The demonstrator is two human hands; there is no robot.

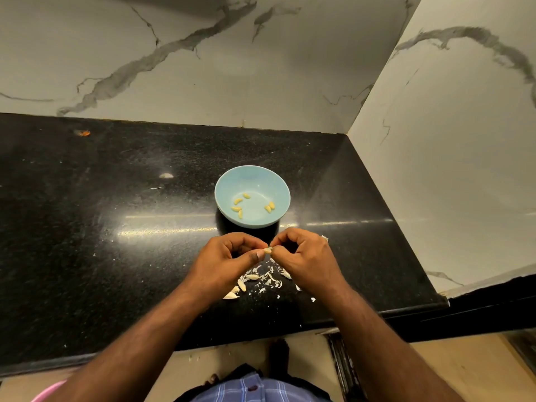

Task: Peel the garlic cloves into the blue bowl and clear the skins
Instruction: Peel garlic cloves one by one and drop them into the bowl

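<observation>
Black speckled countertop (87, 227), glossy, across frame centre; marble-veined walls (203, 53) meeting at upper right. Blue bowl (229, 184) at centre, peeled cloves (238, 209) inside. Below it, left hand (229, 256) and right hand (301, 256) pinching one garlic clove (267, 250). Skins (266, 280) beneath.

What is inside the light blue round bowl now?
Inside the light blue round bowl lie about seven small yellowish peeled garlic cloves. No skins show there. Nothing covers its inside.
</observation>
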